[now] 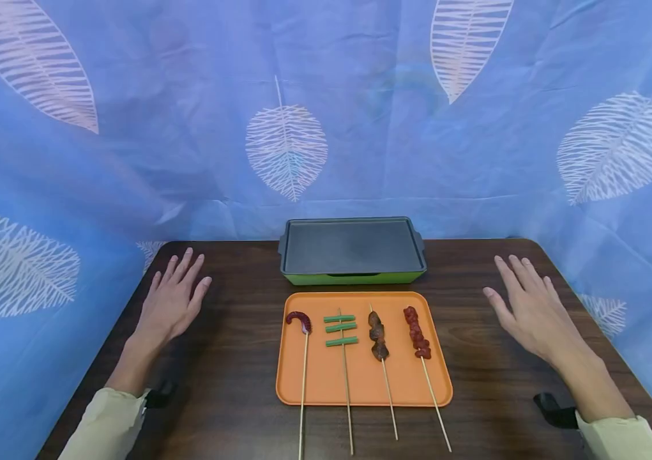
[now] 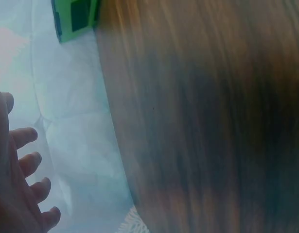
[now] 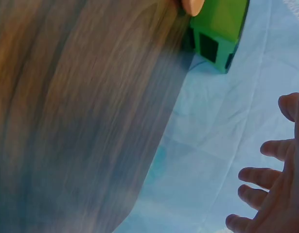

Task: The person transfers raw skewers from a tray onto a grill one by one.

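Observation:
In the head view my left hand (image 1: 170,300) hovers over the left side of the table with fingers spread, holding nothing. On the far side my right hand (image 1: 532,310) is likewise spread and holds nothing. Between them lies an orange tray (image 1: 317,383) bearing a curled dark-red tentacle skewer (image 1: 301,321), a green-stick skewer (image 1: 341,328), a brown chunk skewer (image 1: 378,335) and a red meat skewer (image 1: 417,332). Their bare stick ends extend past the tray's near edge. Behind the tray stands a green grill with a dark flat top (image 1: 354,246).
The dark wooden table (image 1: 222,383) has rounded far corners. A blue cloth with white leaf prints (image 1: 360,128) hangs behind and beside it. The grill's green end (image 2: 79,19) appears in the left wrist view, and its other end (image 3: 215,43) in the right wrist view.

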Tool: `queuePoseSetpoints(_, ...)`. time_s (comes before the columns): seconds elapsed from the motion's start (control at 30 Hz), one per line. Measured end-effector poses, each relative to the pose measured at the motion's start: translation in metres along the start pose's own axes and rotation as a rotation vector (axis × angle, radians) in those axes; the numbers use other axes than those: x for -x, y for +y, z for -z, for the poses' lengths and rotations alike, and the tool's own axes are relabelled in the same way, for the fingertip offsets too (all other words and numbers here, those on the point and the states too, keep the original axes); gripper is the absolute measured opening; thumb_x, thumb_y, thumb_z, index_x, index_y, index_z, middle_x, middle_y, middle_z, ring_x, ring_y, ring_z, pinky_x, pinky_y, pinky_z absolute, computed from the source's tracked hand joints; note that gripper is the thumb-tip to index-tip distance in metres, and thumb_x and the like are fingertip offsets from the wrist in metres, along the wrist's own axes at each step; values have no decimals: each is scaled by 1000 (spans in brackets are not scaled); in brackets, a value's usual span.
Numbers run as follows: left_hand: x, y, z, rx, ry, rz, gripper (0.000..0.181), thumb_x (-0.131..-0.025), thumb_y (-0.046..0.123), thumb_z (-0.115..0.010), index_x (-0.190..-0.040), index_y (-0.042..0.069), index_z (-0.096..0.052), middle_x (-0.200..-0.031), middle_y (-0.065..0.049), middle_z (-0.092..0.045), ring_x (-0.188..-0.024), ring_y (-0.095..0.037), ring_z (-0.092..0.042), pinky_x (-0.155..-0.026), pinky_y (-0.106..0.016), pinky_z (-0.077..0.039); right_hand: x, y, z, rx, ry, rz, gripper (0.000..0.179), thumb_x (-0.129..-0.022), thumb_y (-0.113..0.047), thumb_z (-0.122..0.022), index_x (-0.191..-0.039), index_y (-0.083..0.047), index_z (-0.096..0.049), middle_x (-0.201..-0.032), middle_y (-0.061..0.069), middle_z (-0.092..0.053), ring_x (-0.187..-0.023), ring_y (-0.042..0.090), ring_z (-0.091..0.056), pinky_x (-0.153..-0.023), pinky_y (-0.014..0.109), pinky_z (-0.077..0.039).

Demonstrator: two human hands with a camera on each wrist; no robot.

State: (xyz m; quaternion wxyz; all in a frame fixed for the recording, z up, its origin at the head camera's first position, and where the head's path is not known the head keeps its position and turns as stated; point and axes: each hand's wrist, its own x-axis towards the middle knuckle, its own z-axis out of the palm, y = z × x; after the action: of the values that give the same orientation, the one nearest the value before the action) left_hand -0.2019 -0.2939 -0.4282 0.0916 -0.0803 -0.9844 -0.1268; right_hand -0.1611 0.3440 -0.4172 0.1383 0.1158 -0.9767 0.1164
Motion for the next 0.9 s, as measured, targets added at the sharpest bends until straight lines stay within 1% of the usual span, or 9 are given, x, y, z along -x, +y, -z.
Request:
queuePoseSetpoints(0.23, 8, 9, -9, 39, 2, -14, 65, -110, 49, -36, -165, 14, -25, -171, -16, -14, -155, -44, -12, -116, -72, -11, 13, -13, -2, -44, 79, 43, 66, -108, -29, -54, -161, 0, -27, -155, 38, -32, -141, 59, -29, -112, 74, -18)
queuePoseSetpoints(0.33, 14, 14, -14, 66, -3, -33, 64, -111, 48, -37, -164, 14, -28, -170, -16, -16, -154, -45, -13, -116, -73, -13, 22, -19, -4, -70, 105, 31, 63, -108, -27, -55, -160, 0, -31, -153, 38, -34, -136, 61, -34, -105, 76, -27)
queuePoseSetpoints(0.47, 21, 21, -21, 102, -1, -69, 62, -111, 47, -38, -164, 16, -31, -170, -16, -18, -154, -45, -16, -114, -74, -15, 34, -29, -8, -124, 113, 1, 61, -108, -25, -56, -160, -3, -33, -151, 37, -37, -131, 62, -37, -94, 78, -33)
queuePoseSetpoints(0.57, 25, 26, -25, 124, -8, -84, 61, -111, 47, -39, -164, 19, -30, -170, -16, -19, -153, -46, -18, -113, -75, -16, 40, -36, -12, -171, 122, -3, 59, -107, -22, -56, -159, -2, -34, -149, 36, -39, -129, 61, -38, -93, 76, -34)
queuePoseSetpoints(0.63, 28, 29, -28, 136, -16, -87, 61, -111, 47, -39, -164, 20, -29, -170, -15, -18, -153, -45, -19, -113, -75, -17, 42, -41, -14, -209, 128, -7, 58, -108, -20, -55, -159, -2, -34, -149, 35, -39, -129, 60, -38, -97, 76, -31)
queuePoseSetpoints(0.7, 29, 33, -31, 148, -26, -86, 61, -111, 48, -39, -165, 22, -28, -170, -14, -17, -153, -44, -18, -113, -75, -17, 44, -46, -16, -237, 132, -14, 58, -108, -20, -54, -159, -3, -34, -149, 34, -39, -129, 59, -39, -97, 75, -31)
queuePoseSetpoints(0.8, 32, 39, -36, 156, -35, -93, 61, -110, 49, -39, -165, 22, -28, -171, -13, -17, -154, -44, -19, -114, -74, -19, 48, -53, -18, -275, 123, -32, 58, -109, -20, -53, -161, -5, -32, -149, 34, -39, -129, 59, -38, -97, 75, -31)
queuePoseSetpoints(0.87, 33, 42, -39, 166, -38, -101, 61, -110, 49, -40, -164, 23, -29, -171, -12, -18, -153, -43, -20, -113, -74, -19, 50, -58, -19, -293, 111, -41, 58, -109, -21, -52, -161, -5, -31, -150, 34, -39, -130, 58, -38, -93, 75, -32)
queuePoseSetpoints(0.9, 35, 44, -41, 172, -38, -107, 61, -110, 48, -41, -164, 23, -29, -170, -12, -18, -153, -43, -20, -113, -74, -20, 51, -60, -19, -308, 103, -44, 58, -109, -21, -51, -162, -6, -30, -150, 33, -38, -131, 59, -38, -95, 76, -31)
